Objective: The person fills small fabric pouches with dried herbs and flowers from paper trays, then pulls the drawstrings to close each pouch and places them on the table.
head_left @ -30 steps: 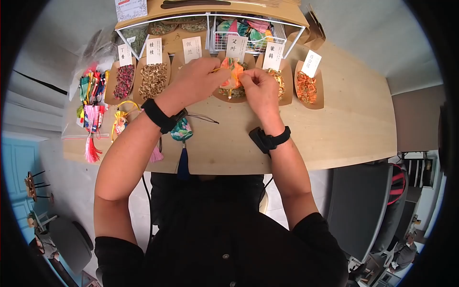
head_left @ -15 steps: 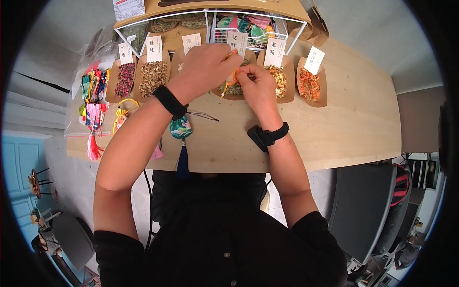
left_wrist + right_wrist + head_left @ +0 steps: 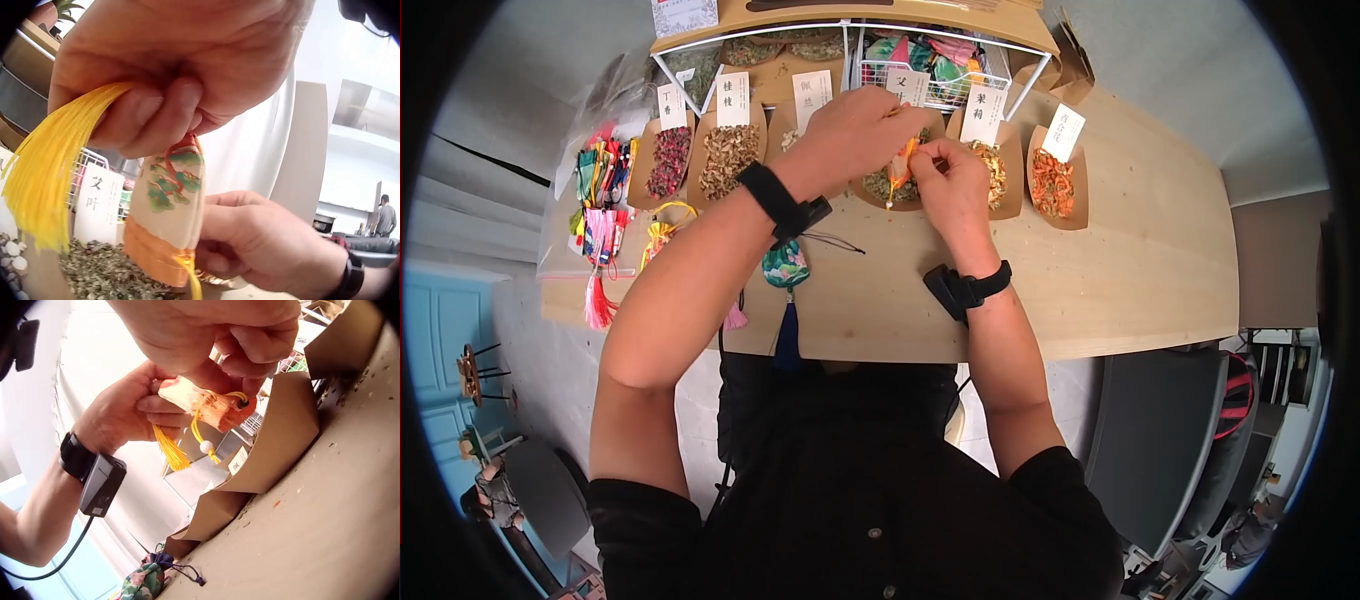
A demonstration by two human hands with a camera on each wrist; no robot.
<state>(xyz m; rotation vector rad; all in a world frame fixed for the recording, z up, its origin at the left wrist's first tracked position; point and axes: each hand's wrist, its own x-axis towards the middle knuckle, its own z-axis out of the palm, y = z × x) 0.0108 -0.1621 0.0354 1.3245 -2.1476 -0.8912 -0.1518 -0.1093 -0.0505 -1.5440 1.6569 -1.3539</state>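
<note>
Head view: we see one small drawstring pouch (image 3: 901, 172) held between the fingers of both hands, above a brown paper tray of dried greenish leaves (image 3: 106, 275). The fingers of the left hand (image 3: 860, 132) are curled around the pouch's upper end; the thumb and fingers of the right hand (image 3: 956, 190) pinch its edge near the corded end. In the left wrist view we note cream cloth printed with green pine-like foliage and reddish branches, an orange band below, and a tilt that points the corded end downward. One yellow tassel (image 3: 53, 175) spills from the left fingers, and one yellow cord (image 3: 197, 428) with one pale bead (image 3: 206, 447) dangles beneath the right fingers. Counting outward, we find six paper trays (image 3: 1068, 219): three to the left of the left fingers, one directly under the pouch, two to the right of the right fingers. We also count six white cards (image 3: 1063, 133), one per tray. Nearer the person than the left fingers lies one green floral pouch (image 3: 786, 264) with one navy tassel (image 3: 788, 338); farther left of those fingers lies one yellow pouch (image 3: 657, 240).
</note>
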